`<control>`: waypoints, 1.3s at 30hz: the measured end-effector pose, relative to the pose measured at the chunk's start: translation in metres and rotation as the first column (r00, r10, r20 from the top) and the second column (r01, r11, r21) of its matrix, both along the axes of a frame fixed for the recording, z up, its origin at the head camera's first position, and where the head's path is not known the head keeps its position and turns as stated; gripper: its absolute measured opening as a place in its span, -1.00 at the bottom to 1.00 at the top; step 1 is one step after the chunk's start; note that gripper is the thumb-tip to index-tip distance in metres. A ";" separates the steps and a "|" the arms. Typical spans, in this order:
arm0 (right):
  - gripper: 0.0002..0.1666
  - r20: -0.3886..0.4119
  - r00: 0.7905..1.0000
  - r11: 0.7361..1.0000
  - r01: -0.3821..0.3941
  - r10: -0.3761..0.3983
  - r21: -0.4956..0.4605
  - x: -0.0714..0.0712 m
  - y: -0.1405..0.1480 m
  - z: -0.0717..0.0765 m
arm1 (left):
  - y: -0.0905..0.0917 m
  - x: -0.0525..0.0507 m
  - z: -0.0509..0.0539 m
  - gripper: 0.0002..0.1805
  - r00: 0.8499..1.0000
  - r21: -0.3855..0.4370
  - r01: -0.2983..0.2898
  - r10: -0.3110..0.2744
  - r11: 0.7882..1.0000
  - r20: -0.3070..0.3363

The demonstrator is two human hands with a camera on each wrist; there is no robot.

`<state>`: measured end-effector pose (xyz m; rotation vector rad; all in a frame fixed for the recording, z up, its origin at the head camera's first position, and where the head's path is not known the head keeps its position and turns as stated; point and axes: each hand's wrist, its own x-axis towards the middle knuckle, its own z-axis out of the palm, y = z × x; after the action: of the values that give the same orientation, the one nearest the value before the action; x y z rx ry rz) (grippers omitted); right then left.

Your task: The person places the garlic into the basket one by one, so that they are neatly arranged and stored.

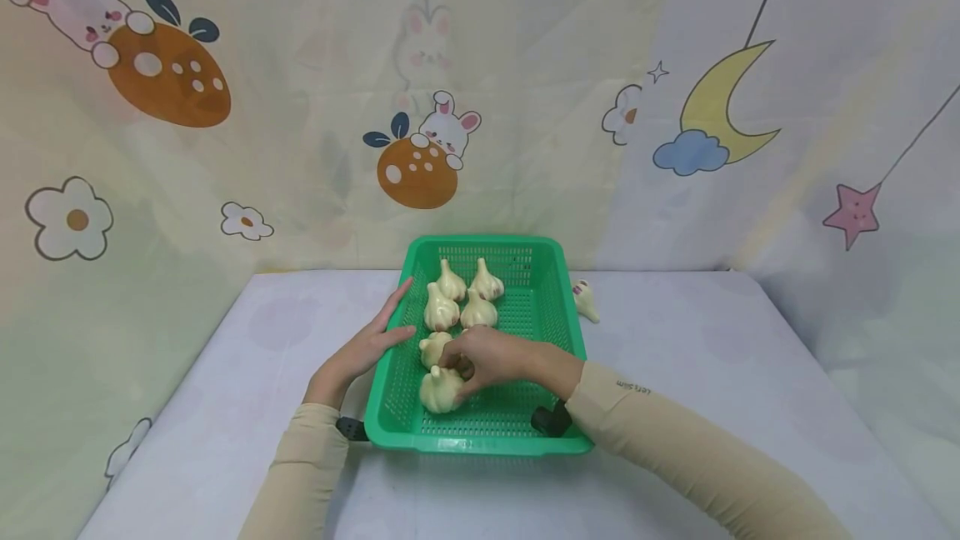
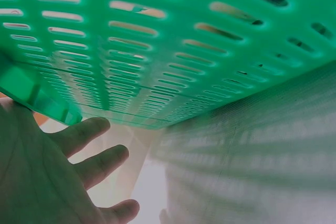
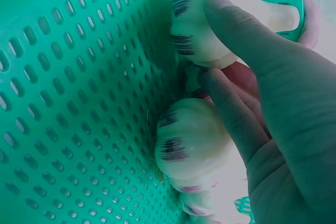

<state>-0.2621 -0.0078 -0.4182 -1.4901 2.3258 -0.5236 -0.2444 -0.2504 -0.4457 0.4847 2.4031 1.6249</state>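
Note:
Several white garlic bulbs, one of them a bulb at the back, stand in a green basket. My right hand reaches into the basket and pinches the nearest garlic bulb between thumb and fingers; the right wrist view shows the thumb across this purple-streaked bulb, with another bulb beside it. My left hand rests at the basket's left rim, its fingers spread. In the left wrist view, the left hand is under the rim beside the slotted wall.
One garlic bulb lies on the white tabletop just outside the basket's right side. Behind the table hangs a curtain with cartoon rabbits, flowers and a moon.

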 end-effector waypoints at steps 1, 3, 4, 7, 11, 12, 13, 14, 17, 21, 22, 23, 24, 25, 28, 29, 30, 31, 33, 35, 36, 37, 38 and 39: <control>-0.51 -0.011 1.000 1.000 -0.003 0.003 0.000 0.000 0.000 0.000 | 0.000 0.000 0.000 -0.22 1.000 0.000 0.000 0.000 1.000 -0.001; -0.51 -0.031 1.000 1.000 -0.006 0.006 0.001 0.000 -0.001 0.000 | 0.000 -0.001 -0.001 -0.21 1.000 -0.001 -0.005 0.005 1.000 0.001; -0.51 -0.039 0.999 1.000 -0.007 0.007 0.001 -0.001 -0.001 -0.001 | 0.000 -0.001 -0.001 -0.21 1.000 -0.003 -0.008 0.008 1.000 0.002; -0.49 -0.075 0.997 1.000 -0.018 0.019 0.009 -0.002 -0.002 -0.001 | 0.000 -0.002 -0.001 -0.21 1.000 -0.005 -0.013 0.013 1.000 -0.002; -0.46 -0.110 0.993 0.999 -0.031 0.033 0.020 -0.003 -0.003 -0.002 | 0.000 -0.001 0.000 -0.22 1.000 -0.008 -0.009 0.009 1.000 -0.009; -0.45 -0.114 0.993 0.999 -0.033 0.035 0.022 -0.002 -0.003 -0.002 | 0.000 -0.001 0.000 -0.22 1.000 -0.010 -0.009 0.009 1.000 -0.009; -0.45 -0.117 0.992 0.999 -0.034 0.036 0.024 -0.002 -0.004 -0.001 | 0.000 -0.001 0.000 -0.22 1.000 -0.012 -0.011 0.011 1.000 -0.007; -0.44 -0.118 0.992 0.999 -0.034 0.036 0.024 -0.003 -0.004 -0.002 | 0.000 -0.001 0.000 -0.22 1.000 -0.014 -0.011 0.011 1.000 -0.008; -0.44 -0.123 0.992 0.999 -0.034 0.036 0.021 -0.003 -0.004 -0.003 | 0.000 -0.001 0.000 -0.22 1.000 -0.019 -0.008 0.008 1.000 -0.017; -0.44 -0.129 0.991 0.999 -0.041 0.042 0.012 -0.003 -0.005 -0.005 | 0.000 -0.001 0.000 -0.22 1.000 -0.012 -0.004 0.003 1.000 -0.022; -0.45 -0.128 0.991 0.999 -0.043 0.043 0.009 -0.003 -0.005 -0.005 | 0.000 -0.001 0.000 -0.22 1.000 -0.009 -0.004 0.004 1.000 -0.020; -0.46 -0.126 0.991 0.999 -0.045 0.046 0.005 -0.003 -0.006 -0.005 | 0.001 -0.001 0.000 -0.22 1.000 -0.006 -0.003 0.003 1.000 -0.017; -0.47 -0.119 0.992 0.999 -0.046 0.046 0.001 -0.003 -0.006 -0.006 | 0.001 -0.001 0.000 -0.22 1.000 -0.003 -0.004 0.004 1.000 -0.013; -0.48 -0.110 0.993 0.999 -0.044 0.043 -0.003 -0.002 -0.006 -0.006 | 0.001 -0.001 0.000 -0.23 1.000 -0.003 -0.003 0.003 1.000 -0.012; -0.52 -0.075 0.997 0.999 -0.034 0.033 -0.014 -0.002 -0.006 -0.006 | 0.001 -0.001 0.000 -0.22 1.000 -0.001 -0.004 0.004 1.000 -0.012; -0.53 -0.069 0.997 0.999 -0.030 0.029 -0.015 -0.002 -0.006 -0.006 | 0.001 -0.001 0.000 -0.22 1.000 -0.003 -0.003 0.003 1.000 -0.014; -0.54 -0.061 0.998 1.000 -0.026 0.025 -0.015 -0.002 -0.007 -0.006 | 0.000 -0.001 0.000 -0.22 1.000 -0.003 -0.003 0.003 1.000 -0.014; -0.55 -0.058 0.998 1.000 -0.025 0.024 -0.015 -0.002 -0.007 -0.007 | 0.000 -0.001 0.000 -0.22 1.000 -0.004 -0.002 0.002 1.000 -0.015; -0.57 -0.063 0.998 1.000 -0.025 0.024 -0.012 -0.002 -0.007 -0.007 | 0.000 -0.001 0.000 -0.22 1.000 -0.005 -0.003 0.003 1.000 -0.015; -0.55 -0.081 0.996 1.000 -0.028 0.028 -0.007 -0.002 -0.008 -0.007 | 0.000 -0.001 0.000 -0.23 1.000 -0.008 -0.002 0.002 1.000 -0.016; -0.54 -0.084 0.996 1.000 -0.030 0.029 -0.006 -0.002 -0.008 -0.008 | 0.000 0.000 0.000 -0.23 1.000 -0.009 -0.003 0.002 1.000 -0.015; -0.54 -0.091 0.995 1.000 -0.031 0.030 -0.004 -0.002 -0.009 -0.008 | 0.000 0.000 0.000 -0.23 1.000 -0.009 -0.003 0.003 1.000 -0.013; -0.53 -0.094 0.995 1.000 -0.031 0.030 -0.003 -0.002 -0.009 -0.008 | 0.000 0.000 0.000 -0.23 1.000 -0.008 -0.003 0.003 1.000 -0.011; -0.52 -0.095 0.995 1.000 -0.031 0.030 -0.002 -0.002 -0.009 -0.008 | 0.001 0.000 0.000 -0.23 1.000 -0.007 -0.003 0.003 1.000 -0.009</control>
<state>-0.2644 -0.0169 -0.4262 -1.5819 2.3702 -0.4589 -0.2441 -0.2498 -0.4455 0.4886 2.4163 1.6187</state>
